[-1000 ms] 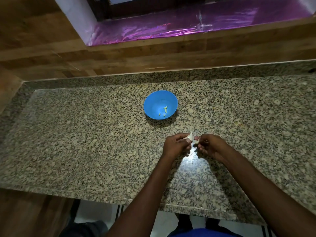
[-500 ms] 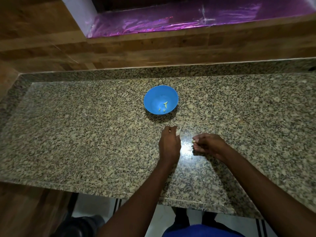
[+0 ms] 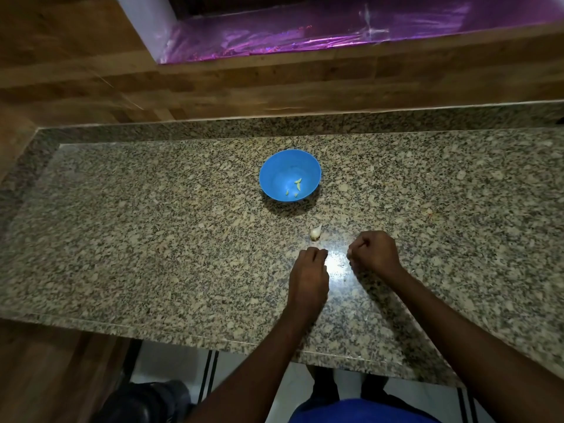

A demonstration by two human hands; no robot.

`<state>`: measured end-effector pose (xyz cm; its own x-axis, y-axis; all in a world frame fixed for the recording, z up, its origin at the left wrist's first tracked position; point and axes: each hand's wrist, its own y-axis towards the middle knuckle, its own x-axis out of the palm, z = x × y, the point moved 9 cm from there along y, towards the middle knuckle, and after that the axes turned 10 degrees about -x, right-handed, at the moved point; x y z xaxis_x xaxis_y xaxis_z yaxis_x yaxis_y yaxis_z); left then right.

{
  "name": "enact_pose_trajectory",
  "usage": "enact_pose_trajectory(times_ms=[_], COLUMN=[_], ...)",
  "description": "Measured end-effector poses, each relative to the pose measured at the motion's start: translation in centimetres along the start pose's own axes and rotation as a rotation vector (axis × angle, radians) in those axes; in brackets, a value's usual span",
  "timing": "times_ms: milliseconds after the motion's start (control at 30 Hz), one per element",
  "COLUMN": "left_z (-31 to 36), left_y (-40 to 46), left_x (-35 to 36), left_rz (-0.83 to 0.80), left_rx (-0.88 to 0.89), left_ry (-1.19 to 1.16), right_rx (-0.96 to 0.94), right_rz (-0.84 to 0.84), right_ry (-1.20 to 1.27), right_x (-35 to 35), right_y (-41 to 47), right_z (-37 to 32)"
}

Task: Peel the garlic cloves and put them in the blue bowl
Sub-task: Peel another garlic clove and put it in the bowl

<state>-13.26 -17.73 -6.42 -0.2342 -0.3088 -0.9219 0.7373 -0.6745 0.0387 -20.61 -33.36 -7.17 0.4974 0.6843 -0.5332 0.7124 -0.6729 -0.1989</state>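
The blue bowl (image 3: 290, 166) stands on the granite counter (image 3: 152, 239) and holds a few small pale peeled pieces (image 3: 297, 184). An unpeeled garlic piece (image 3: 316, 232) lies on the counter between the bowl and my hands. My left hand (image 3: 308, 270) rests just below it with its fingers loosely bent, apart from the garlic and holding nothing I can see. My right hand (image 3: 374, 250) is curled into a fist to the right. The small clove it pinched a moment ago is hidden inside its fingers.
A raised granite ledge and a wooden wall (image 3: 274, 87) run along the back of the counter. A purple foil-covered sill (image 3: 335, 32) sits above them. A small bit of peel (image 3: 428, 212) lies at the right. The counter's front edge is close to my body.
My hands have separated. The left hand carried the garlic piece toward the bowl, set it on the counter and drew back. The right hand has closed into a fist.
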Motion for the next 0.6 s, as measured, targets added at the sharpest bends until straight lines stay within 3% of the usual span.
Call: enact_pose_trajectory(times_ms=[233,400,600], left_z=[0.1,-0.1,-0.3], left_y=[-0.2,-0.3,-0.2], left_x=[-0.6,-0.9,-1.0], left_rz=[-0.003,0.009,0.030], left_rx=[-0.037,-0.040,-0.052], left_ry=[-0.084,-0.118,-0.115], right_rx=[-0.419,-0.405,-0.203], right_rz=[-0.141,-0.163,-0.149], right_ry=[-0.565,-0.630,-0.484], right_x=[2.9,3.6,2.7], right_y=[-0.8,-0.7,0.6], right_z=[-2.7,-2.7,-1.8])
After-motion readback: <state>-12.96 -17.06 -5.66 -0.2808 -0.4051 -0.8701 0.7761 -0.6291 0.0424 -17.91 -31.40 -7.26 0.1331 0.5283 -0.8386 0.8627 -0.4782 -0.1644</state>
